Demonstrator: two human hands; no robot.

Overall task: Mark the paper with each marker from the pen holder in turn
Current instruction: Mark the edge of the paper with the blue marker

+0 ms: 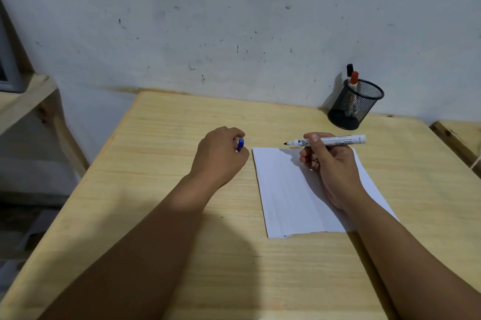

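Observation:
My right hand point(329, 163) grips an uncapped white marker point(335, 140), held level above the top edge of the paper with its dark tip pointing left. A blank white sheet of paper point(286, 197) lies on the wooden table under that hand. My left hand point(221, 154) hovers left of the sheet, its fingers closed around a small blue cap point(240, 144). At the back right stands a black mesh pen holder point(355, 103) with a red-capped marker point(353, 79) and a black-capped marker point(349, 69) sticking out.
The light wooden table point(166, 163) butts against a stained pale wall. A wooden frame point(33, 101) stands off the left edge, and another wooden surface point(460, 134) sits at the far right. Both my forearms stretch across the table's near half.

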